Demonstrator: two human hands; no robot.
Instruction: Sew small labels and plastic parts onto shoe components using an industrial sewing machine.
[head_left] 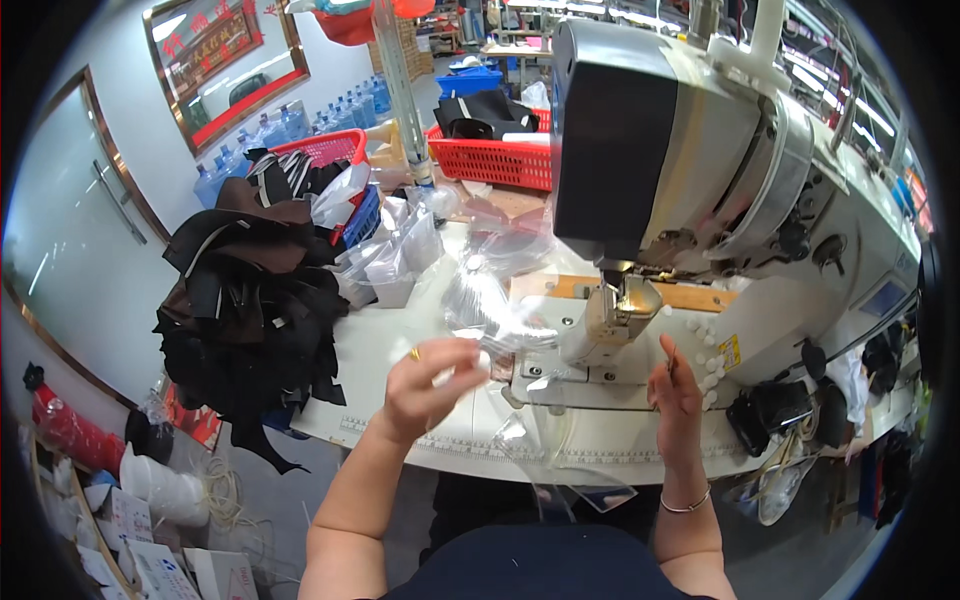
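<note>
My left hand (430,388), a ring on one finger, is over the front of the white sewing table (390,425). Its fingertips pinch a small white round piece (484,360). To the right of the sewing machine's post (598,335), my right hand (678,398) is raised with thumb and fingers closed; a thin dark sliver shows between them, too small to name. Clear plastic pieces (478,305) lie in a heap left of the post. More clear plastic (540,425) hangs over the table's front edge. Several small white round pieces (710,362) are scattered beyond my right hand.
The sewing machine head (640,140) rises at the back right. Black and brown cut pieces (250,320) pile up at the left edge of the table. A red basket (490,163) stands behind the plastic. A black box-like object (775,405) sits at the right.
</note>
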